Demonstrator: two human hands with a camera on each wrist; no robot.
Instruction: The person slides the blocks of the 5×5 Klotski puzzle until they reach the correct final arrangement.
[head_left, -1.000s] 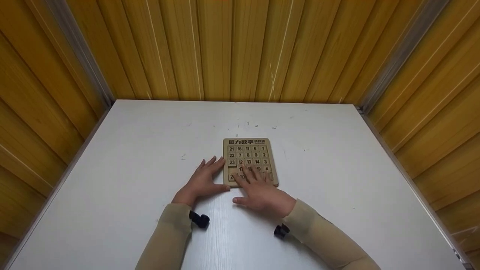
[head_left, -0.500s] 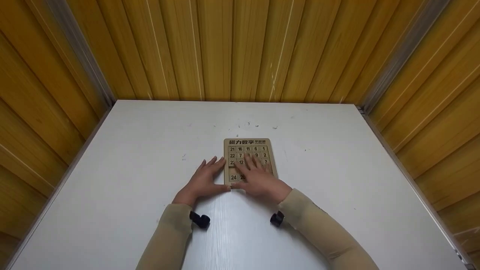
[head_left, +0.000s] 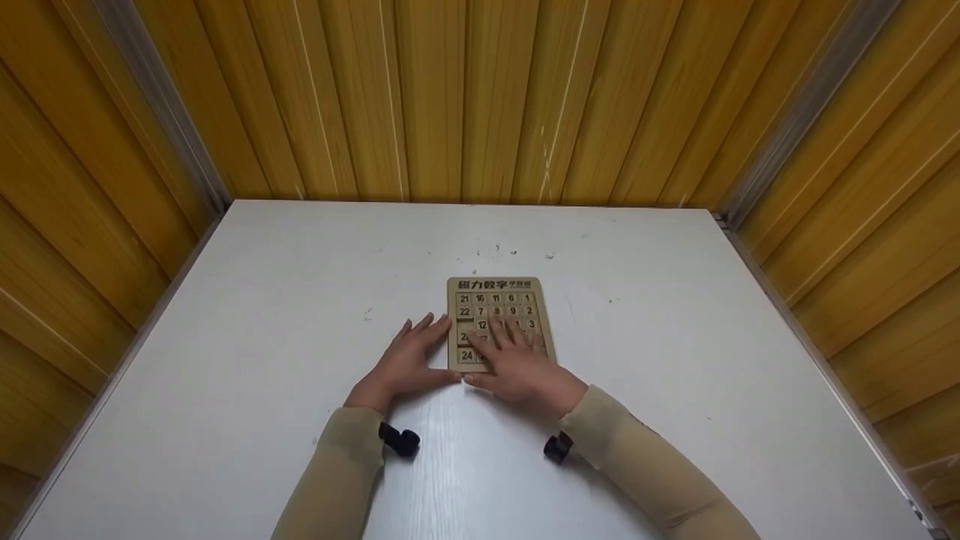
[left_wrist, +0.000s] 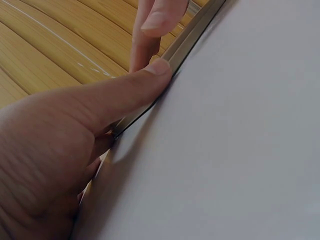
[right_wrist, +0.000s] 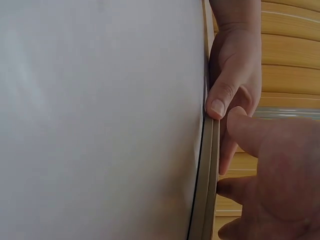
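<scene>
A wooden number slide puzzle (head_left: 484, 284) lies flat in the middle of the white table, with Chinese lettering along its top. My left hand (head_left: 405, 364) braces its near left corner: straight fingers lie along the left side, and the thumb (left_wrist: 159, 67) presses the near edge. Over the lower tiles my right hand (head_left: 517, 371) is spread, its index fingertip on a left-column tile (head_left: 465, 337) in the fourth row. That tile's number is partly covered. Above it, the third-row slot (head_left: 465, 321) is bare. The right thumb (right_wrist: 237, 117) is beside the near edge, close to the left thumb. Several lower right tiles are hidden.
The white table (head_left: 300, 270) has small dark marks beyond the puzzle. Yellow wood-look panels (head_left: 480, 97) stand at the back and both sides, with grey posts in the back corners. A small black camera sits at each wrist.
My right hand has reached forward over the tiles, then drawn back slightly. The left-column tile 23 has slid from the third row down to the fourth. My left hand stays put.
</scene>
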